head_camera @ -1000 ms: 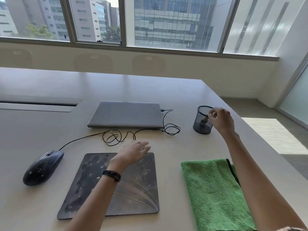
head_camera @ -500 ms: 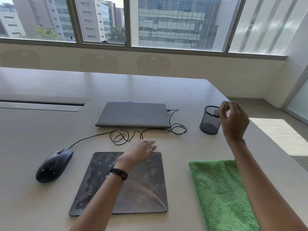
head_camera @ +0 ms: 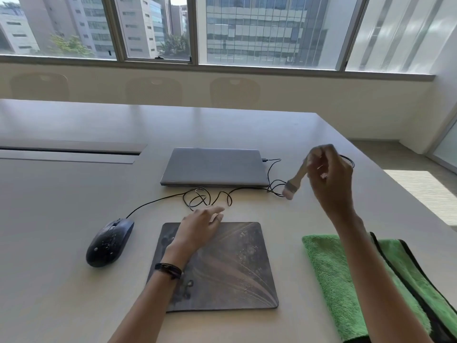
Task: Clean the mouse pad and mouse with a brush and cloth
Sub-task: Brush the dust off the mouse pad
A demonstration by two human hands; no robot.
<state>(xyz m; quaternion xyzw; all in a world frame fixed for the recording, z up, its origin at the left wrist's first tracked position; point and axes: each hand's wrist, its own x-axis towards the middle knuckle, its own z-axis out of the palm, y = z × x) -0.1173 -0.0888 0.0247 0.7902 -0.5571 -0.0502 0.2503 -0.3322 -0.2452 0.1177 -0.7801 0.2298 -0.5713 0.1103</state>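
The step in hand looks like bringing the brush to the work. The right hand [head_camera: 330,177] grips the brush [head_camera: 298,175] by its handle with curled fingers and holds it in the air, bristle end hanging down and toward the left hand (the picture is smeared here, so the exact finger placement is unclear). The rim of a mesh cup [head_camera: 348,160] shows just behind that hand, and the green cloth [head_camera: 346,280] lies under its forearm, nearer the person. The left hand [head_camera: 200,229] holds nothing, its relaxed, nearly straight fingers over the far edge of the mouse pad [head_camera: 230,268]; I cannot tell whether it presses down. The speckled mouse [head_camera: 110,241] sits to that hand's left, just off the pad. The next move probably calls for lowering the brush toward the left hand until the bristles meet the pad, while that hand steadies the pad or moves clear.
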